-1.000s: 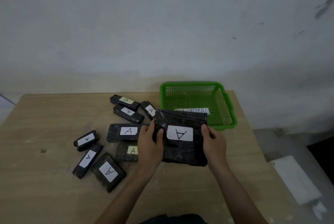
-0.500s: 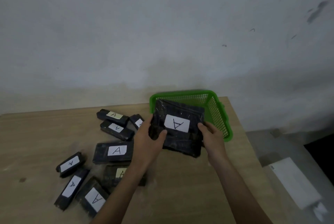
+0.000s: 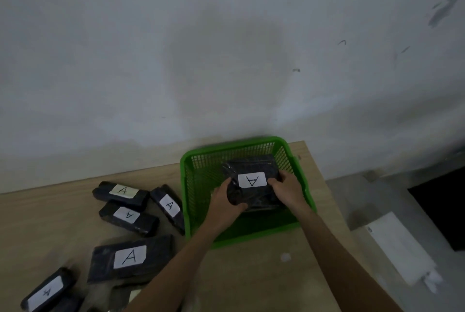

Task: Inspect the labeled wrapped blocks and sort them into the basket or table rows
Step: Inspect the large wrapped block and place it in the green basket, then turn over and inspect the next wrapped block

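Head view: loose labeled blocks (image 3: 129, 257) are lying on the worktop (image 3: 251, 276) at left. The left hand (image 3: 226, 202) and right hand (image 3: 286, 192) are gripping opposite ends of the large wrapped block (image 3: 251, 180), its long axis running between them, lowering inside the green basket (image 3: 234, 142).

The left arm (image 3: 177, 261) and right arm (image 3: 333, 248) stretch over the near rim of the green basket (image 3: 256, 231). Inside it, the left hand (image 3: 225, 202) and right hand (image 3: 288, 192) grip a wrapped block (image 3: 251, 164) by opposite sides, fingers curled.
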Demonstrator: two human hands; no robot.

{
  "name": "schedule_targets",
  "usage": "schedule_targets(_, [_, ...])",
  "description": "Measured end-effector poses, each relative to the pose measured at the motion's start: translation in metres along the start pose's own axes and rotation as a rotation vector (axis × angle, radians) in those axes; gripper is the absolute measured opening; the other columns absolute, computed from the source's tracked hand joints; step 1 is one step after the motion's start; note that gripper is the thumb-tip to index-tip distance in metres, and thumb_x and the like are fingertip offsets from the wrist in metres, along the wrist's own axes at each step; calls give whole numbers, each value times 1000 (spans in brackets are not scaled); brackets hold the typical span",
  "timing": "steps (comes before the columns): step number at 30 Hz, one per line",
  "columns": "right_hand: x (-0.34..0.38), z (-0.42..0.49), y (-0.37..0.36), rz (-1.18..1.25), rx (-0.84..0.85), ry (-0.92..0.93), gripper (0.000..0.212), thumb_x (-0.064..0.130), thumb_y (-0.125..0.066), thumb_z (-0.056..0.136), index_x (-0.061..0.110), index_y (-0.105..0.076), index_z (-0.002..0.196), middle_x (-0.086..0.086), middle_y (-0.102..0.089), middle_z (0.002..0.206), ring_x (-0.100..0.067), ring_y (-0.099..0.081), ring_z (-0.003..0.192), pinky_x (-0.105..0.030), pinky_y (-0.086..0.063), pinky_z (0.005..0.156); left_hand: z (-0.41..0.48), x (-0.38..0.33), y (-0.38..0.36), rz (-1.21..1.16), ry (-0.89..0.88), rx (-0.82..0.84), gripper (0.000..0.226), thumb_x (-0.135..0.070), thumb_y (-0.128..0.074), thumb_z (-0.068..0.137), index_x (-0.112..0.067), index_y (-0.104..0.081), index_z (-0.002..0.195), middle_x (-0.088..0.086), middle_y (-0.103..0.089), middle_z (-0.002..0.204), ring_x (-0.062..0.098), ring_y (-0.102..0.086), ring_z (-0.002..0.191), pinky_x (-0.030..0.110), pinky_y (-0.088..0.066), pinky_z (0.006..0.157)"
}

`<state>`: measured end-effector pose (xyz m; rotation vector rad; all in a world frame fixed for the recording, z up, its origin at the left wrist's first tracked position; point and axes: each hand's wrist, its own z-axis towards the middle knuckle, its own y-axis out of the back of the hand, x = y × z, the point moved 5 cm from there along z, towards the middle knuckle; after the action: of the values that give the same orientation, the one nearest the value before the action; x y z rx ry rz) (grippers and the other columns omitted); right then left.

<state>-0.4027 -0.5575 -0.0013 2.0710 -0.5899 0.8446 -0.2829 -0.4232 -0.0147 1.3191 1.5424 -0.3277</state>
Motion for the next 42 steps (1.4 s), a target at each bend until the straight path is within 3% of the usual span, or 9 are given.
schedule_targets(4, [-6,14,23,-170,-128,114,31,14,-58,90,8,-61,121,-13,-63,118,-25,-57,98,-21,-37,81,17,9,-16,64,7,28,66,-20,-68,84,-16,-37,142,10,-42,141,24,-40,128,35,-34,109])
schedule_targets(8, [-19,19,61,-318,-415,222,40,8,-56,85,1,-58,125,-23,-61,115,-38,-57,105,-35,-43,89,26,18,-22,28,13,3,60,-18,-68,84,-23,-43,138,9,-49,136,22,-49,120,41,-41,105])
schedule_targets(11, [-39,24,66,-317,-288,63,38,4,-49,93,2,-55,130,-19,-60,128,-34,-56,115,-34,-42,98,29,19,-23,23,7,11,60,-17,-68,84,-25,-43,138,5,-49,136,20,-50,120,37,-41,105])
schedule_targets(16, [-46,19,58,-301,-244,77,43,-2,-43,93,11,-59,130,-16,-65,122,-31,-62,107,-32,-47,90,34,15,-26,32,-14,23,62,-19,-65,87,-22,-39,142,3,-44,141,17,-41,128,25,-31,105])
schedule_targets(23, [-47,20,59,-258,-241,48,40,-1,-44,95,10,-58,130,-15,-61,128,-29,-59,115,-30,-43,97,53,-1,-33,-36,28,13,66,-19,-65,87,-19,-33,146,10,-38,141,23,-42,126,26,-33,103])
schedule_targets(28, [-49,21,58,-262,-237,44,40,0,-43,96,12,-56,132,-14,-62,127,-29,-60,109,-27,-44,88,60,-9,-33,-53,29,39,85,-24,-77,77,-17,-29,147,11,-35,137,26,-39,128,33,-30,108])
schedule_targets(36, [-45,15,54,-242,-223,25,39,7,-47,95,14,-56,133,-13,-62,127,-28,-60,110,-35,-47,92,57,-6,-31,-36,-12,13,84,-28,-76,77,-18,-29,146,11,-35,140,25,-41,127,38,-33,109])
schedule_targets(40, [-26,-4,46,-238,-190,64,44,14,-54,95,8,-47,138,-14,-55,134,-29,-51,121,-30,-39,98,41,-1,-22,-13,-14,50,86,-34,-72,80,-22,-22,148,9,-30,147,25,-39,130,42,-34,111])
schedule_targets(42, [-11,-15,42,-243,-201,138,44,15,-55,94,10,-48,137,-14,-54,133,-28,-51,119,-27,-37,94,28,-2,-13,-15,-36,30,76,-29,-68,85,-20,-26,147,9,-33,146,24,-40,129,35,-32,110])
